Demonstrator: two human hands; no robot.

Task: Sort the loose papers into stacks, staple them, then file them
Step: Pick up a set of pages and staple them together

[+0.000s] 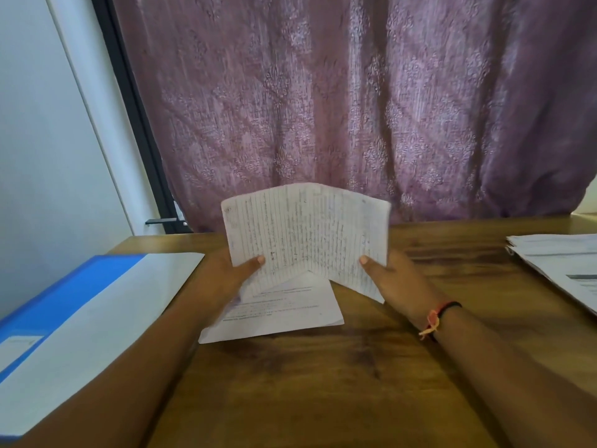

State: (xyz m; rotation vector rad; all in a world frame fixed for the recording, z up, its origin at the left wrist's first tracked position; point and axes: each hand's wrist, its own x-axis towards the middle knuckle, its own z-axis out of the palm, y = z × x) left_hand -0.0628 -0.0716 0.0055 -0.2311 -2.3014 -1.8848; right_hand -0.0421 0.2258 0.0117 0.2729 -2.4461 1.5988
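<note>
One head-worn view looks forward and slightly down from the near edge of the wooden table [323, 383], close above it, facing the curtain [323, 108] beyond its far edge.

Soft, flat light glowing through the curtain [355, 108], no hard shadows, just a faint sheen on the worktop [323, 383]. Whole shot's kinda mushy, and the writing on the held paper [307, 227] is unreadable. Wide lens tilts the black frame [129, 101] at left, and the folder [58, 302] is blurry.
</note>
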